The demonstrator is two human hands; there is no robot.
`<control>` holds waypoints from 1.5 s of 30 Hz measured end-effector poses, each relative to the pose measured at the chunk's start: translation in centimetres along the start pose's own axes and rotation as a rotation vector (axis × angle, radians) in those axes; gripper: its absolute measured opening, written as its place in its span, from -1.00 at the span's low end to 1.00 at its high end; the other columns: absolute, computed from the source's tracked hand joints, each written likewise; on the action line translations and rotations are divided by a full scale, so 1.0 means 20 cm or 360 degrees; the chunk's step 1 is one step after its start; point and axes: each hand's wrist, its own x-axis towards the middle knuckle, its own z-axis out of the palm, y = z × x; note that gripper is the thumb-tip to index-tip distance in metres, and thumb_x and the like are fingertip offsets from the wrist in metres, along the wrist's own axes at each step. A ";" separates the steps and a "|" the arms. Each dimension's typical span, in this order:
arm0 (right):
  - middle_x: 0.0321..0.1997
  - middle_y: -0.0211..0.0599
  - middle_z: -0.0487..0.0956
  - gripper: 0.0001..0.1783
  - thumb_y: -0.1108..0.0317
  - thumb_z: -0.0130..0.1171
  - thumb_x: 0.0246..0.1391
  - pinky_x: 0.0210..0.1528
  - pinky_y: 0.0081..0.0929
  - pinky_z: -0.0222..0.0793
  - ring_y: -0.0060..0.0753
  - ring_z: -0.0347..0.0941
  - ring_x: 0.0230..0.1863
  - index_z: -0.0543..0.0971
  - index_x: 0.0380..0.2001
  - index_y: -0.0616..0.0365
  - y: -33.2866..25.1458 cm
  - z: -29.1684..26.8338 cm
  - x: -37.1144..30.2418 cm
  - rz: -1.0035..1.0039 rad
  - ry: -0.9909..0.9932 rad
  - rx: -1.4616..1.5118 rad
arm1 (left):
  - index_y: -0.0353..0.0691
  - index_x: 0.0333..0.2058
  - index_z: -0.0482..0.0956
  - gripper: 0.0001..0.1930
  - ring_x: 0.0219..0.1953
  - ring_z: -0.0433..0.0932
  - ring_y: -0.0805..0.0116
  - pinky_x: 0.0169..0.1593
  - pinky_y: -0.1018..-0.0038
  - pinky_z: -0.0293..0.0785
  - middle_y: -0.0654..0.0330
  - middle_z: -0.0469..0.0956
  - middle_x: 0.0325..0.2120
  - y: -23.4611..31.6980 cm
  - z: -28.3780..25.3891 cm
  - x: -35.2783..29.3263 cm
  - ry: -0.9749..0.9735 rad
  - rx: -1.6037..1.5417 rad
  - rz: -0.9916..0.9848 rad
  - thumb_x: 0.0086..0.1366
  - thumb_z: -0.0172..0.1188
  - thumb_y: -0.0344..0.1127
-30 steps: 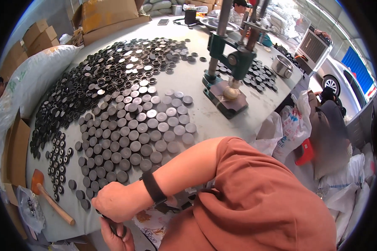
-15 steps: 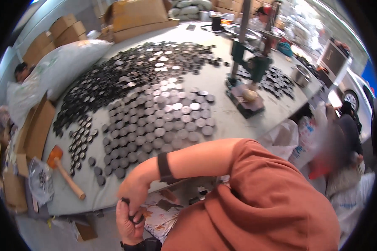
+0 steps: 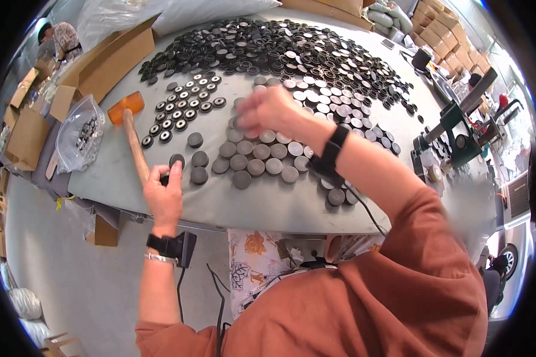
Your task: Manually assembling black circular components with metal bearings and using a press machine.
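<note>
My left hand point(image 3: 164, 199) is at the table's front left edge, its fingers closed round a small black round piece that is mostly hidden. A dark disc point(image 3: 176, 159) shows right at its fingertips. Further right, my right hand point(image 3: 274, 110) hovers over the rows of flat grey-black discs point(image 3: 259, 152); its fingers are smeared by motion, so whether they hold anything is unclear. Several loose discs point(image 3: 199, 158) lie between the hands. Behind my left hand is a group of black discs with pale ring centres point(image 3: 180, 113).
An orange-headed mallet point(image 3: 136, 131) lies left of my left hand, beside a clear plastic bag of small metal parts point(image 3: 88, 134). A large heap of black discs point(image 3: 250, 47) covers the table's back. A green hand press point(image 3: 455, 125) stands at right; cardboard boxes point(image 3: 110, 65) line the left.
My hands, close together below the table's front edge before, have parted. The left is now at the front left edge and the right over the discs. The view has swung toward the left.
</note>
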 end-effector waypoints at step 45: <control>-0.35 -0.15 0.54 -0.65 0.36 0.06 -0.12 -0.30 -0.27 0.40 -0.12 0.50 -0.37 0.49 -0.17 0.10 0.07 0.31 0.38 -0.1122 0.0041 -0.1913 | -0.23 -0.45 0.46 -0.82 -0.71 0.30 0.68 -0.73 0.73 0.08 0.32 0.46 -0.63 -0.02 -0.01 0.05 -0.0084 -0.0644 -0.0409 0.17 0.17 -0.24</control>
